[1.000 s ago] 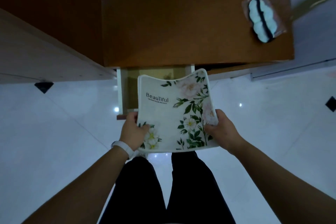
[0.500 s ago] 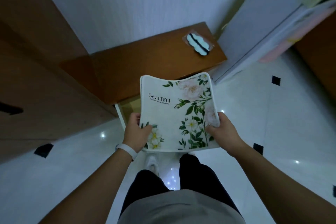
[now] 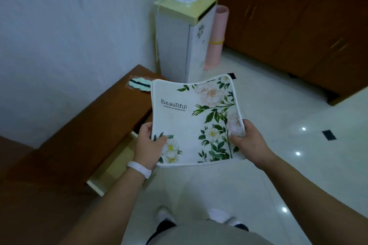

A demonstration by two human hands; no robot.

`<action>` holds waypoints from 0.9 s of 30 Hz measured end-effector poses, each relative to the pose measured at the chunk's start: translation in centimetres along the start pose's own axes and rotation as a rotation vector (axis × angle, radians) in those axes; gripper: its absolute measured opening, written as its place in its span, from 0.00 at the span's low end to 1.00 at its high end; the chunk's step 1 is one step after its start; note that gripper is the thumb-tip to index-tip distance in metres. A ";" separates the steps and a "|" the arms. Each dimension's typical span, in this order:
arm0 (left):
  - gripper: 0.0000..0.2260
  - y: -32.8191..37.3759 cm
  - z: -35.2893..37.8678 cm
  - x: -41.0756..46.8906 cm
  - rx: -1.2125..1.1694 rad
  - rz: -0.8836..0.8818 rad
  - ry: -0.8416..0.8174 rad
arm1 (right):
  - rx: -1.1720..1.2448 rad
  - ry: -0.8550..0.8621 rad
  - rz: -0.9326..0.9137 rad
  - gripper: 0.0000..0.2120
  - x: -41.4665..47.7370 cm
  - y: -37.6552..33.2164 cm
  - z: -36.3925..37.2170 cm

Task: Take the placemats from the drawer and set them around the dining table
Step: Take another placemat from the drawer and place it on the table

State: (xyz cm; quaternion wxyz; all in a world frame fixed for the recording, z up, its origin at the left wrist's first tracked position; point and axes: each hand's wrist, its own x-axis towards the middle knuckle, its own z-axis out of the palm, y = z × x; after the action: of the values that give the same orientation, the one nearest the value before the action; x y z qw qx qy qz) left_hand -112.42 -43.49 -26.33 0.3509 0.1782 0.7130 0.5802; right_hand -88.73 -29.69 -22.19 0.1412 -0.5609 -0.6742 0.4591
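Left grip (image 3: 148, 145) and right grip (image 3: 251, 143) pinch the placemats (image 3: 191, 121) at near corners.
We judge them light and floppy; side edges hold best.

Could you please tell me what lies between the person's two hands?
In the head view, the flowered placemat spans from the left hand to the right hand.

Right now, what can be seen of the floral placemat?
The placemat is white, roughly square with rounded corners, printed with green leaves, pale flowers and the word BeauTiful. It looks soft, sagging in the middle. The left hand and right hand grip its near side edges, holding it in the air.
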 end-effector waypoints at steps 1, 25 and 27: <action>0.18 0.8 1.9 -0.1 0.004 0.021 -0.033 | 0.026 0.033 0.004 0.10 -0.4 0.7 -1.9; 0.18 8.3 50.8 -13.5 0.182 0.215 -0.776 | 0.388 0.705 0.268 0.14 -10.7 25.3 -38.9; 0.18 8.4 53.4 -13.3 0.214 0.212 -0.822 | 0.395 0.750 0.302 0.14 -10.6 26.4 -39.7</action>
State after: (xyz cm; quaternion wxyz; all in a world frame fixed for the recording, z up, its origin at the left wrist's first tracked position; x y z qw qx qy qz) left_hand -66.81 -12.57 -18.77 0.5238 0.5017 0.5479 0.4168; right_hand -40.72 -22.12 -17.95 0.4117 -0.7431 -0.3862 0.3595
